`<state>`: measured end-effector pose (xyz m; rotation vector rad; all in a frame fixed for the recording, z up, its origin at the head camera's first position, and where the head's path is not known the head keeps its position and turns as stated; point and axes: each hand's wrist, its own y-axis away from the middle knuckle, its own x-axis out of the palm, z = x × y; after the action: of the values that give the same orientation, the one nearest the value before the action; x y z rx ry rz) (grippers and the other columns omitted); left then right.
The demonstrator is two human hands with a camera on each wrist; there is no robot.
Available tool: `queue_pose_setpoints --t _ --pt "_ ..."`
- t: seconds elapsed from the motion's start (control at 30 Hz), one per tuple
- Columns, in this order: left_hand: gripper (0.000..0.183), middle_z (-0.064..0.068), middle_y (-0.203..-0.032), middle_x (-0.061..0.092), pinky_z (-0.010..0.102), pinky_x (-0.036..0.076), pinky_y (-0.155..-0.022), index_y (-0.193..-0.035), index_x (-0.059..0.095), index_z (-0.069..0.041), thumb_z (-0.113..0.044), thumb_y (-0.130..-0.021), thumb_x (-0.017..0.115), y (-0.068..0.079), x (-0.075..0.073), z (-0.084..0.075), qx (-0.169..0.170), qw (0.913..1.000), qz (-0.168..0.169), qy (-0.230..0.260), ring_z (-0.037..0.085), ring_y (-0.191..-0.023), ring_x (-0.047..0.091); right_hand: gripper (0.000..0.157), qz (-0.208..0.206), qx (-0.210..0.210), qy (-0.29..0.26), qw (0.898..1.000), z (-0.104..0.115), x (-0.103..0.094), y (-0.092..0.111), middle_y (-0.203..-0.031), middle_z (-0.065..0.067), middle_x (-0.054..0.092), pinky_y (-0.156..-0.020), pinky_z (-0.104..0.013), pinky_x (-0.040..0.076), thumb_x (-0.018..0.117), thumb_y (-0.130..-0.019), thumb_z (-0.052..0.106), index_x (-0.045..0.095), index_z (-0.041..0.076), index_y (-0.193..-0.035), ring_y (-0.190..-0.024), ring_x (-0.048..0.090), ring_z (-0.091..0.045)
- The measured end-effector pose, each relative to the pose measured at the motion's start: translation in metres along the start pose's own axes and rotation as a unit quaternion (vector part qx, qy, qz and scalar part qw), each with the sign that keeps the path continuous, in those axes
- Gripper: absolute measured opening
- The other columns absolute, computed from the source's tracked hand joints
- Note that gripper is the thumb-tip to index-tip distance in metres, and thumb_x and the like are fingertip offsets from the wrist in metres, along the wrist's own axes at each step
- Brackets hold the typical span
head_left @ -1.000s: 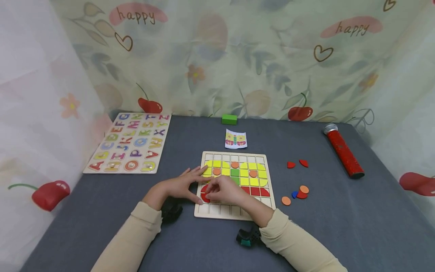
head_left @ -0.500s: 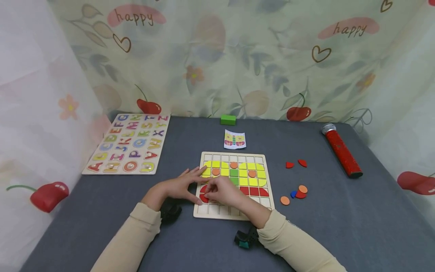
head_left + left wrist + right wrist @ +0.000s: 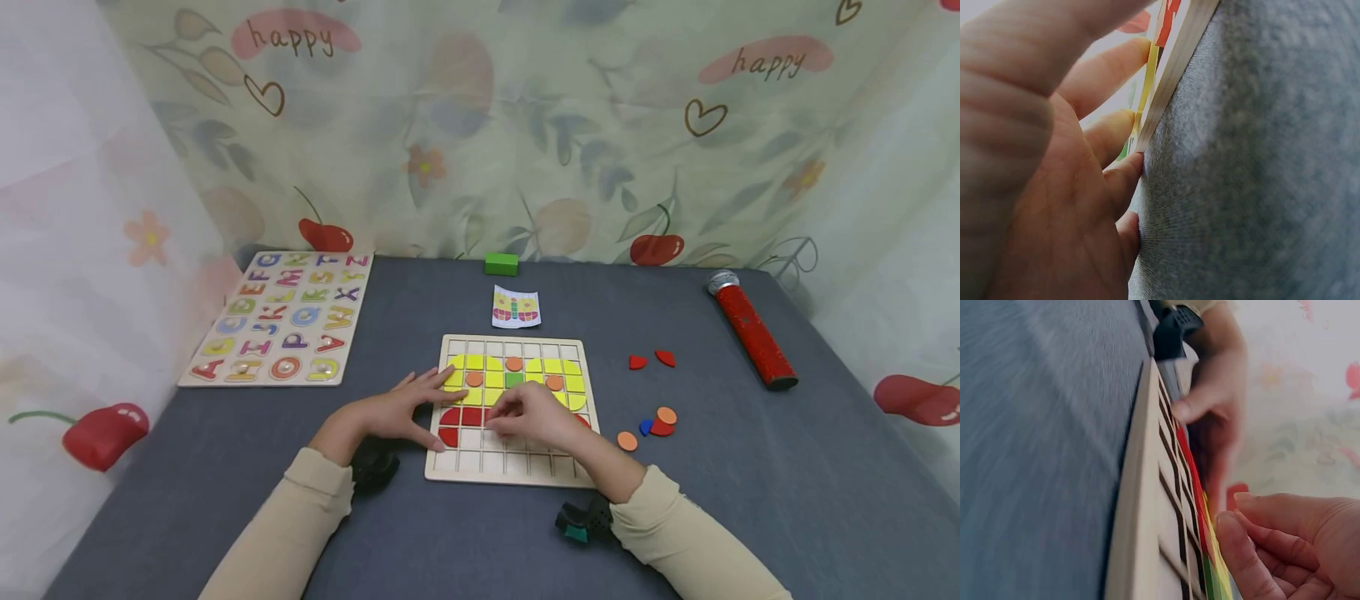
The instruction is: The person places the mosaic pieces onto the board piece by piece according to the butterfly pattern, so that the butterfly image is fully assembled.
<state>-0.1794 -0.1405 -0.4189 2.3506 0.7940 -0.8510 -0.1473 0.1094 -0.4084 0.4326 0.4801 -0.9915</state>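
A wooden grid board (image 3: 480, 471) lies in the middle of the table, with flat yellow, orange, green and red pieces in its squares. My left hand (image 3: 393, 408) is spread over the board's left edge. In the left wrist view, its fingertips (image 3: 1124, 119) touch the edge and yellow pieces. A red piece (image 3: 448, 437) sits in the leftmost column near the left thumb. My right hand (image 3: 532, 414) hovers over the board's middle, thumb and index tips close together, and no piece shows between them. It hides part of the red row and the lower green squares.
Right of the board lie loose red pieces (image 3: 637, 362), orange discs (image 3: 627, 441) and a blue piece (image 3: 646, 427). Behind it are a butterfly pattern card (image 3: 516, 307) and a green block (image 3: 502, 264). A letter puzzle (image 3: 335, 380) lies left; a red microphone (image 3: 753, 333) lies right.
My right hand has let go of the red piece in the leftmost column and moved right, towards the board's middle. The left hand keeps its place on the board.
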Motion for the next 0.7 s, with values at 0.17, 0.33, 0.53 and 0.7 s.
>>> queue_pose_setpoints --t 0.17,0.33,0.53,0.7 --pt "0.082 0.004 -0.159 0.006 0.053 -0.007 -0.115 -0.144 0.037 -0.024 -0.042 -0.074 0.076 0.0 0.0 0.001 0.002 1.0 0.003 0.001 0.029 -0.146 -0.004 0.015 -0.022 0.017 -0.006 1.0 -0.02 -0.019 0.019 -0.077 -0.006 0.069 -0.061 -0.025 0.052 0.071 -0.082 0.017 0.072 0.003 -0.088 -0.063 0.062 -0.013" --pt "0.083 0.005 -0.159 0.006 0.053 -0.007 -0.115 -0.144 0.037 -0.024 -0.041 -0.074 0.076 -0.001 0.0 0.001 0.005 1.0 0.005 -0.002 0.029 -0.146 -0.004 0.019 -0.044 0.056 0.002 0.997 -0.039 -0.038 0.043 -0.079 -0.005 0.069 -0.062 -0.022 0.052 0.071 -0.083 0.02 0.071 0.003 -0.091 -0.065 0.061 -0.013" --pt "0.079 0.004 -0.159 0.006 0.052 -0.007 -0.115 -0.144 0.036 -0.024 -0.041 -0.077 0.073 -0.001 -0.001 0.003 0.004 0.9999 0.004 -0.013 0.029 -0.146 -0.003 0.023 -0.072 0.082 -0.006 0.994 -0.049 -0.057 0.069 -0.079 -0.008 0.069 -0.062 -0.025 0.053 0.071 -0.083 0.019 0.07 0.0 -0.096 -0.065 0.062 -0.015" --pt "0.077 0.004 -0.159 0.006 0.053 -0.007 -0.115 -0.144 0.036 -0.023 -0.038 -0.079 0.073 -0.001 0.0 0.003 0.006 0.9999 0.002 -0.012 0.029 -0.146 -0.003 0.026 -0.09 0.097 -0.014 0.991 -0.055 -0.068 0.085 -0.084 -0.01 0.07 -0.066 -0.025 0.056 0.069 -0.084 0.017 0.068 -0.003 -0.1 -0.069 0.065 -0.015"
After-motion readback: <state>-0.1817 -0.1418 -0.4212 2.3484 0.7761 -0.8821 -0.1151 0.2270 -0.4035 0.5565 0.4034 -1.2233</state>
